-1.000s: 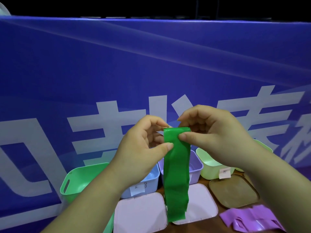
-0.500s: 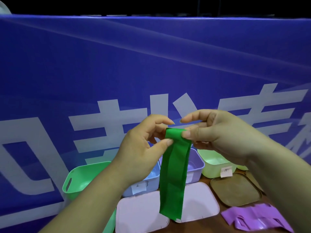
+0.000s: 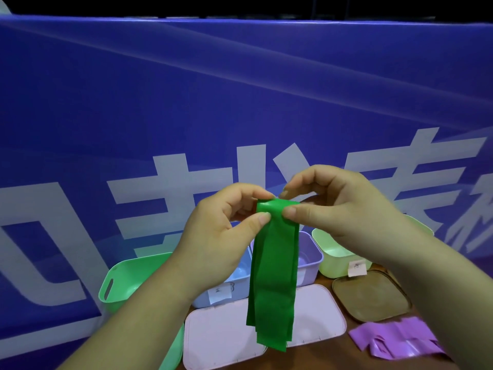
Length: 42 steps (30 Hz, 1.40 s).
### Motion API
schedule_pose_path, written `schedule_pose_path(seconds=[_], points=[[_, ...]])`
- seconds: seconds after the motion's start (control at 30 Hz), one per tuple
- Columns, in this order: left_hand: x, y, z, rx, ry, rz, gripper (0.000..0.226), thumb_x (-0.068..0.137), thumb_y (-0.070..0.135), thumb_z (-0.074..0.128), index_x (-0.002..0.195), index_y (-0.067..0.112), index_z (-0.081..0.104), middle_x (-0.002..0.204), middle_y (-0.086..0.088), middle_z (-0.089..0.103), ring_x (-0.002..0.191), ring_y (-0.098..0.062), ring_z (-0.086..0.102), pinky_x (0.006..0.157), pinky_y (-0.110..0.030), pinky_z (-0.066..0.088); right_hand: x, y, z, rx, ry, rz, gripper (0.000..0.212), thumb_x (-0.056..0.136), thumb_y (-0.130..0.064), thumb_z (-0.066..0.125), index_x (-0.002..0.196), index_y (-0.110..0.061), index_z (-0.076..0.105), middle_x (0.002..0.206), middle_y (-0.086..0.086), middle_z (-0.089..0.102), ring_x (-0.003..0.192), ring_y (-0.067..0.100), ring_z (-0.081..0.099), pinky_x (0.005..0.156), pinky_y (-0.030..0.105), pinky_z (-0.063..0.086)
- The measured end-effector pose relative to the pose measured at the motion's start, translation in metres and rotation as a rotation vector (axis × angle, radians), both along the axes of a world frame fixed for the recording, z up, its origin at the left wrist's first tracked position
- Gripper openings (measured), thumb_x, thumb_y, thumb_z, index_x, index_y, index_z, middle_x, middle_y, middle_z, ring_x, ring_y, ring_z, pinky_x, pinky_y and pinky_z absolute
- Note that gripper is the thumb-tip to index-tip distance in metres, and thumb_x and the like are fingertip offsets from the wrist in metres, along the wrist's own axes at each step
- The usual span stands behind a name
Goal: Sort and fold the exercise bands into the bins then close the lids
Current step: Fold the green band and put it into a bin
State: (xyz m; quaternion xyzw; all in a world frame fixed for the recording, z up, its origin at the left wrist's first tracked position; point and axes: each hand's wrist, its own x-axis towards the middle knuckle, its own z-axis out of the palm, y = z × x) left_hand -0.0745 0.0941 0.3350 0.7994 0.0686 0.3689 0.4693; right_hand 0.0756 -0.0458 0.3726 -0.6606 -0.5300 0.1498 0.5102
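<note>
A green exercise band (image 3: 273,279) hangs folded in several layers in front of me. My left hand (image 3: 221,236) pinches its top left corner and my right hand (image 3: 338,206) pinches its top right corner, thumbs toward me. Below stand open bins: a green bin (image 3: 125,279) at left, a pale blue bin (image 3: 234,287) with a paper label, a lilac bin (image 3: 310,260) partly behind the band, and a light green bin (image 3: 333,249) at right. A crumpled purple band (image 3: 397,337) lies on the table at lower right.
Two pink lids (image 3: 218,335) (image 3: 317,313) lie flat before the bins, and a brown lid (image 3: 370,295) lies right of them. A green lid edge (image 3: 173,351) shows under my left forearm. A blue banner (image 3: 240,102) with white characters rises close behind the bins.
The band's hanging end was doubled up, so it now hangs thicker with more layers. Both hands have stayed at its top edge, shifting their pinch slightly.
</note>
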Motion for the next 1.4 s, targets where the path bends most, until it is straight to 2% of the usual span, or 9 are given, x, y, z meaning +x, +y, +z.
schedule_pose_path(seconds=[0.17,0.4,0.5,0.63,0.73,0.87,1.13,1.27,1.4], points=[[0.001,-0.001,0.0,-0.043,-0.016,-0.004,0.03,0.091,0.001,0.066,0.104,0.028,0.07,0.097,0.008,0.075,0.096,-0.014,0.071,0.087,-0.032,0.059,-0.004,0.002,-0.007,0.074,-0.084,-0.016,0.028,0.075,-0.015,0.083,0.097,-0.025,0.069,0.093,-0.006,0.074,0.083,0.022,0.073,0.078,0.041,0.061],[0.002,-0.001,-0.003,-0.135,-0.024,-0.101,0.038,0.084,-0.003,0.072,0.108,0.025,0.068,0.101,-0.001,0.074,0.094,-0.024,0.072,0.085,-0.038,0.061,-0.002,0.003,-0.003,0.098,-0.068,-0.074,0.028,0.074,-0.012,0.084,0.093,-0.026,0.069,0.088,-0.006,0.075,0.083,0.017,0.073,0.078,0.038,0.061],[0.005,-0.001,-0.004,-0.159,-0.035,-0.086,0.042,0.085,-0.013,0.068,0.11,0.022,0.068,0.101,-0.004,0.074,0.092,-0.029,0.072,0.084,-0.044,0.062,-0.001,0.003,0.001,0.077,-0.051,-0.079,0.03,0.073,-0.011,0.083,0.095,-0.025,0.069,0.087,-0.005,0.075,0.081,0.015,0.074,0.075,0.03,0.061],[0.006,0.001,0.0,-0.091,-0.032,-0.042,0.047,0.086,-0.009,0.069,0.108,0.033,0.07,0.102,0.001,0.074,0.093,-0.027,0.072,0.083,-0.044,0.062,-0.002,0.0,0.006,0.072,0.071,-0.039,0.033,0.073,-0.005,0.081,0.1,-0.019,0.068,0.085,0.0,0.076,0.077,0.015,0.075,0.07,0.02,0.058],[0.007,0.002,0.001,-0.037,-0.024,-0.006,0.047,0.086,-0.004,0.071,0.11,0.037,0.069,0.099,0.002,0.074,0.094,-0.025,0.071,0.085,-0.042,0.061,-0.001,0.0,0.007,0.056,0.172,-0.014,0.035,0.069,-0.011,0.081,0.1,-0.017,0.067,0.084,0.006,0.076,0.079,0.019,0.075,0.075,0.028,0.061],[0.008,0.003,-0.001,0.028,-0.017,0.045,0.045,0.086,0.002,0.074,0.113,0.037,0.067,0.099,0.006,0.073,0.096,-0.021,0.071,0.087,-0.041,0.06,0.002,0.002,0.004,0.002,0.221,-0.041,0.037,0.063,-0.029,0.081,0.096,-0.018,0.067,0.081,0.015,0.074,0.071,0.024,0.068,0.079,0.043,0.06],[0.007,0.003,0.002,0.12,-0.035,0.055,0.043,0.084,-0.001,0.075,0.104,0.036,0.066,0.098,0.015,0.071,0.091,-0.014,0.07,0.082,-0.02,0.056,0.005,0.001,0.0,-0.036,0.149,-0.038,0.035,0.068,-0.036,0.076,0.1,-0.026,0.066,0.083,0.01,0.075,0.084,0.032,0.071,0.084,0.046,0.059],[0.005,0.002,0.003,0.099,-0.032,0.037,0.043,0.084,-0.002,0.075,0.103,0.036,0.067,0.097,0.012,0.071,0.09,-0.013,0.07,0.081,-0.021,0.057,0.006,0.0,0.002,-0.044,0.105,-0.015,0.034,0.071,-0.036,0.075,0.102,-0.027,0.064,0.085,0.008,0.076,0.084,0.025,0.073,0.089,0.05,0.056],[0.005,0.002,0.002,0.103,-0.032,0.026,0.041,0.084,-0.002,0.074,0.104,0.034,0.067,0.097,0.011,0.071,0.09,-0.014,0.07,0.082,-0.022,0.057,0.006,0.001,0.0,-0.039,0.114,-0.003,0.033,0.07,-0.038,0.075,0.1,-0.027,0.065,0.086,0.01,0.076,0.086,0.028,0.073,0.09,0.051,0.056]])
